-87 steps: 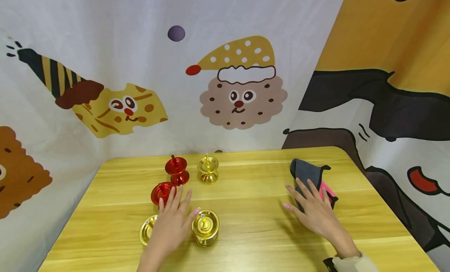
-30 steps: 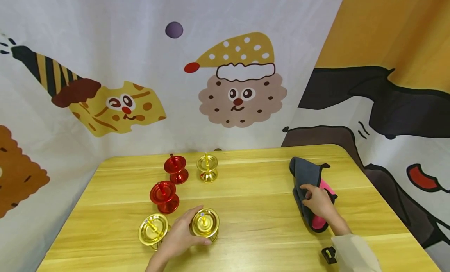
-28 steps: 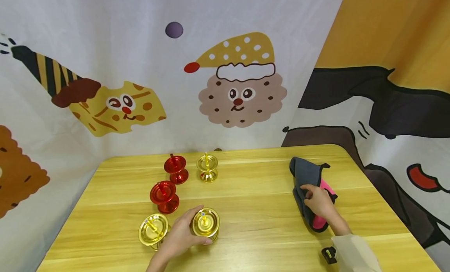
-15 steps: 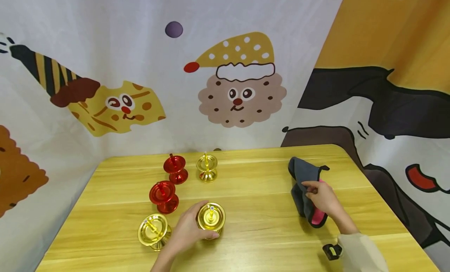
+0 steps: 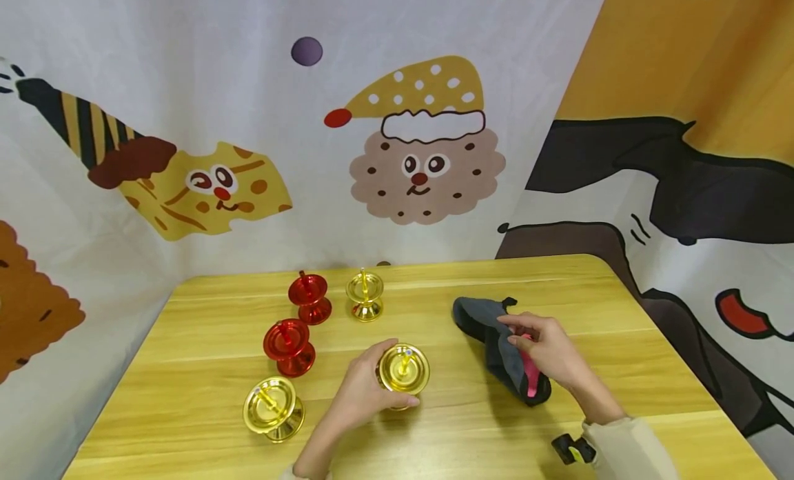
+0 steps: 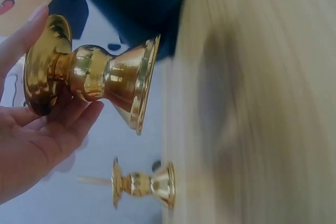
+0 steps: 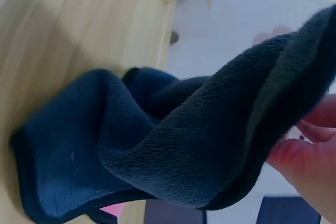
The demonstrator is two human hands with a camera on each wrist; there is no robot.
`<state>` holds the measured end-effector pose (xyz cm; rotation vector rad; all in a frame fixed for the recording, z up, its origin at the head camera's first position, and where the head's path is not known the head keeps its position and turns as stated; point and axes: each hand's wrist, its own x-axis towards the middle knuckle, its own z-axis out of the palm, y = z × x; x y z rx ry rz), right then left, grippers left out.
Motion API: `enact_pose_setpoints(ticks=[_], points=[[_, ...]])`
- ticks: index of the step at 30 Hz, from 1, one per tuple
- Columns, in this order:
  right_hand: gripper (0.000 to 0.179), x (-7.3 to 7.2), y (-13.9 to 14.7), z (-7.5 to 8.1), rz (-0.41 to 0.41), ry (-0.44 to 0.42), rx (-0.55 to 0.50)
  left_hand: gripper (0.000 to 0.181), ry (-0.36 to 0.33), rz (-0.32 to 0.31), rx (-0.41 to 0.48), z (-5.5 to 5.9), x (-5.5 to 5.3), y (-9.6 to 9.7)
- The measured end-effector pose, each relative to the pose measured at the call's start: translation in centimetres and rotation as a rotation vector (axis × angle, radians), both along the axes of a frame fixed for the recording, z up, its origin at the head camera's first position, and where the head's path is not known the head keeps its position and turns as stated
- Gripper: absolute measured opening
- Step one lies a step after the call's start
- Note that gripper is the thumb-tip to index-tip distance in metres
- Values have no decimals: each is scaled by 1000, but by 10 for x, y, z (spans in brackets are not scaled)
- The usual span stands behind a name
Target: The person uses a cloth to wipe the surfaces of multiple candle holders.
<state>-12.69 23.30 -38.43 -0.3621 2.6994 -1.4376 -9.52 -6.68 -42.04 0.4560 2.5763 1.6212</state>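
Observation:
My left hand [image 5: 362,390] grips a gold candle holder [image 5: 403,371] by its dish, fingers on the far side and thumb on the near side. In the left wrist view its flared foot [image 6: 134,85] is raised off the table. A short yellow stick stands in the dish. My right hand [image 5: 552,349] pinches a dark grey cloth [image 5: 490,328] with black edging and a pink side. In the right wrist view the cloth [image 7: 173,135] hangs in folds from finger and thumb, its lower part close over the table.
Two red holders [image 5: 310,298] stand at the left, one nearer [image 5: 289,347]. Another gold holder [image 5: 366,296] is at the back, and a tilted-looking one [image 5: 273,407] at the front left. A patterned curtain [image 5: 428,25] hangs behind the wooden table [image 5: 459,452].
My left hand has taken hold of the front gold candle holder, lifted it and carried it right. The right hand has picked up the cloth and brought it left, towards the holder.

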Motion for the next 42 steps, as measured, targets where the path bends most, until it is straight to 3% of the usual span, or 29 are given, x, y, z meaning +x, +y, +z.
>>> enact_pose_setpoints(ticks=[6,12,17,23,28,32,36,42], points=[[31,6,-24,3,75,32,-54,90,27,-43,-2,3,-3,20],[30,14,-46,5,116,-15,-122,90,55,-81,-34,2,-3,38],[29,20,-58,2,161,-19,-199,90,26,-103,-43,-2,-1,46],[26,21,-62,-5,238,-12,-261,88,-26,-114,48,-2,0,46],[31,20,-57,-10,357,-21,-262,84,-91,-110,112,0,-1,43],[39,19,-54,-10,441,-30,-200,86,-121,-117,147,3,-1,40],[45,18,-54,-7,457,-34,-127,85,-120,-124,144,4,-1,38],[43,18,-56,-7,406,-42,-126,81,-138,-137,181,1,-2,38]])
